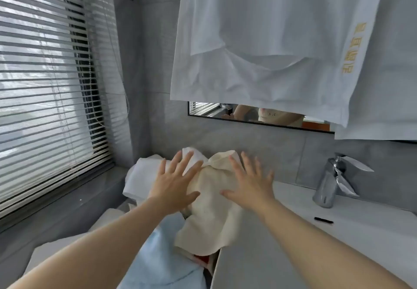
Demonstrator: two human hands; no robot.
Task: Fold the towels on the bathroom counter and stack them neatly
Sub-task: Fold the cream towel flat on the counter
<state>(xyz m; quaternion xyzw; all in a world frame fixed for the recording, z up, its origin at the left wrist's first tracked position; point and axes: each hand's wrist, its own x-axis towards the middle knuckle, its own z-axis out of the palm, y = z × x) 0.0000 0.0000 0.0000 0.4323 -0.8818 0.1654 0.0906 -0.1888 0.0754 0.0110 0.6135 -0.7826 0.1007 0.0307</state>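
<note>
Looks like you're flattening the crumpled cream cloth towel [212,200] on the grey counter [259,255], left hand [173,182] and right hand [250,185] both flat, fingers spread, gripping nothing. Next you'll probably need a corner to fold.

- Left hand [173,182], centre of frame: fingers spread, palm down on the cream towel [209,216]
- Right hand [250,185], just to its right: fingers spread, flat on the same towel
- White towel [140,175]: behind the left hand
- Light blue towel [162,255]: lower centre
- Faucet [334,180]: right side
- Window blinds [45,85]: left side
</note>
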